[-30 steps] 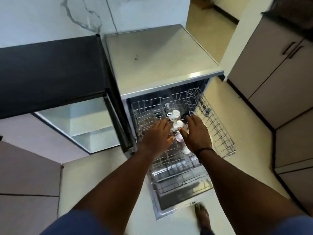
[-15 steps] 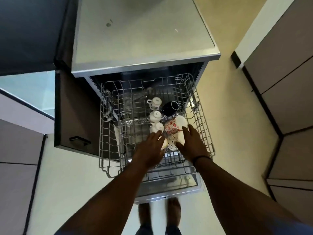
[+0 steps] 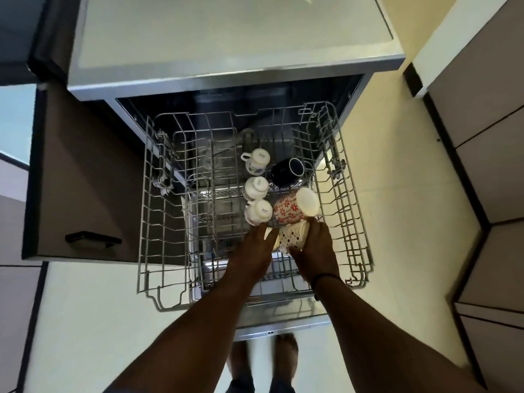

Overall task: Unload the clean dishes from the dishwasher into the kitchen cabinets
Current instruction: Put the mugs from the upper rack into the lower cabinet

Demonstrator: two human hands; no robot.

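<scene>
The dishwasher's upper wire rack (image 3: 158,222) is pulled out below me. Three small white cups stand upside down in a row: the far one (image 3: 256,161), the middle one (image 3: 256,188), the near one (image 3: 258,211). A dark mug (image 3: 287,171) and a red-flowered mug (image 3: 295,207) lie to their right. My right hand (image 3: 314,248) wraps around a cream mug with a dark dotted pattern (image 3: 292,236). My left hand (image 3: 255,248) lies over a pale cup just left of that mug; what it grips is mostly hidden.
An open brown cabinet door (image 3: 85,180) with a black handle (image 3: 93,239) stands left of the rack. The dishwasher's grey top (image 3: 226,38) is above. Brown cabinets (image 3: 487,137) line the right. My bare feet (image 3: 263,361) stand at the dishwasher door's front edge.
My view has tipped further down and closer over the rack. My right hand has closed around the patterned mug and both hands have settled on the nearest cups.
</scene>
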